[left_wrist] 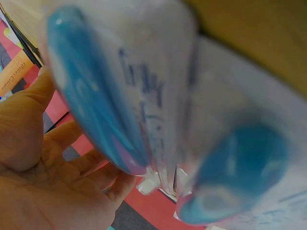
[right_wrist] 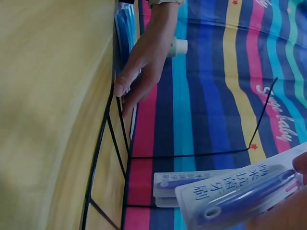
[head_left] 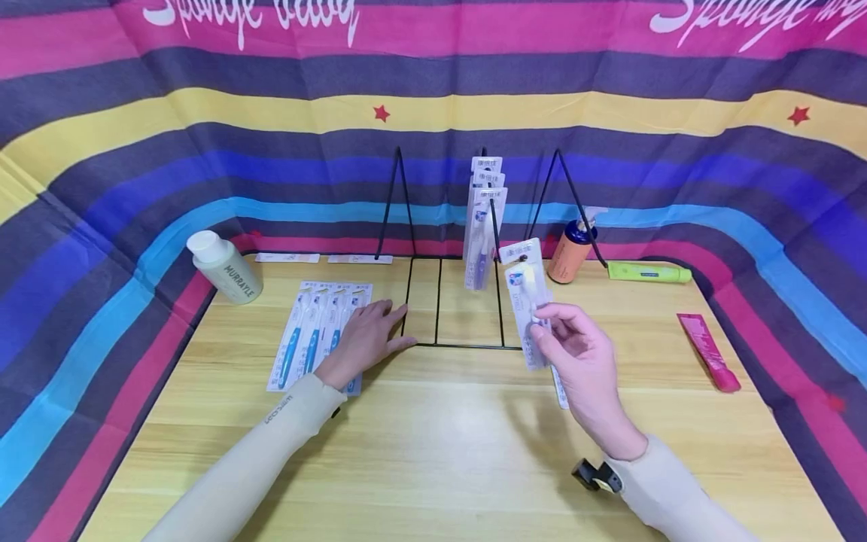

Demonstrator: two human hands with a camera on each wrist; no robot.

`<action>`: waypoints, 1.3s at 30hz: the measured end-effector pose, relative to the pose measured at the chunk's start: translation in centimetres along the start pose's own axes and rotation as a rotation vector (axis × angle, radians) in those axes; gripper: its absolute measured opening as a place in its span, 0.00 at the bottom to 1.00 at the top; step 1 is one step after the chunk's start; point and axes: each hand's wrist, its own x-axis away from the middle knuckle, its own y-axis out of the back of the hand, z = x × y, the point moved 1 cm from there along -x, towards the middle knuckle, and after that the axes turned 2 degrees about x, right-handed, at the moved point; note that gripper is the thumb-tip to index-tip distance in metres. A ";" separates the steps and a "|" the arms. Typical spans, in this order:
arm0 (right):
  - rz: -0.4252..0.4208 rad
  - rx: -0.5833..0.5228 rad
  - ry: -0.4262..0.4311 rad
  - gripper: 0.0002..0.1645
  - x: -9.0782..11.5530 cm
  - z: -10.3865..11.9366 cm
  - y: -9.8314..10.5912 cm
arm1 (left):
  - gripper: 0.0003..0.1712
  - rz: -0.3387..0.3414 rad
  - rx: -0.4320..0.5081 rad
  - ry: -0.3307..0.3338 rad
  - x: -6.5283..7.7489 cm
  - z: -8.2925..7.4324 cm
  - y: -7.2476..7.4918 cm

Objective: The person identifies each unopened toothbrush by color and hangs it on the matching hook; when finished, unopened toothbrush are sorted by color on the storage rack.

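Note:
My right hand (head_left: pixel 579 350) pinches a packaged toothbrush (head_left: pixel 523 290) between thumb and fingers, its card upright and slightly tilted. In the right wrist view the toothbrush's handle looks purple. Just behind it, three toothbrush packs (head_left: pixel 482 248) hang from the middle hook of a black wire rack (head_left: pixel 467 346). My left hand (head_left: pixel 366 335) lies at the rack's left front corner, fingers extended and touching the wire. Beneath that hand and wrist, several blue-handled toothbrush packs (head_left: pixel 308 331) overlap on the table. Another pack's edge (head_left: pixel 561 388) shows beside my right hand, mostly hidden.
A white-capped bottle (head_left: pixel 226 267) stands back left. Behind the rack's right side is an orange pump bottle (head_left: pixel 572 248). A green tube (head_left: pixel 646 272) and a pink tube (head_left: pixel 707 351) lie on the right. Two white packs (head_left: pixel 287 258) lie along the striped cloth (head_left: pixel 325 71).

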 end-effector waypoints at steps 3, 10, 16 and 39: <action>0.025 0.025 -0.012 0.12 -0.5 -0.4 -0.7 | 0.45 0.002 -0.009 0.006 0.1 0.0 -0.1; 0.052 0.104 -0.062 0.14 -1.6 -1.0 -1.6 | 0.45 0.004 -0.019 0.005 -0.1 0.1 -0.2; 0.145 -0.007 -0.086 0.19 -3.1 -2.5 -2.1 | 0.45 0.014 -0.017 0.017 -0.3 0.2 -0.1; -0.114 0.017 -0.202 0.24 -5.5 -7.3 4.1 | 0.45 0.011 -0.011 0.013 -0.1 0.0 -0.2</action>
